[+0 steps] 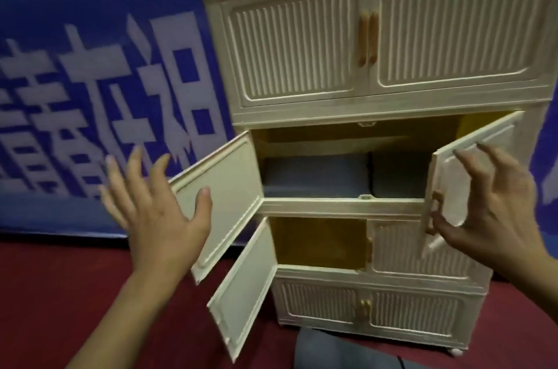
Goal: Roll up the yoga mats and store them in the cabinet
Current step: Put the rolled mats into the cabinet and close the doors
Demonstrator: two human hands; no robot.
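The cream cabinet is seen standing against a blue banner on a red floor. Its second tier is open, with both doors swung outward, and two grey rolled mats are seen lying side by side on that shelf. In the tier below, the left door hangs open on an empty-looking yellow interior, while its right door is shut. A further grey shape, possibly another mat, lies on the floor just before the cabinet's foot; it cannot be told whether it is rolled.

The storing step is judged to be in hand for the second tier, with closing apparently next. The left hand is held with fingers spread wide and straight, its thumb touching or just beside the upper left door. The right hand is held loosely curled around the edge of the upper right door, gripping nothing firmly. Both doors would need to be pushed inward together, clear of the mat ends.
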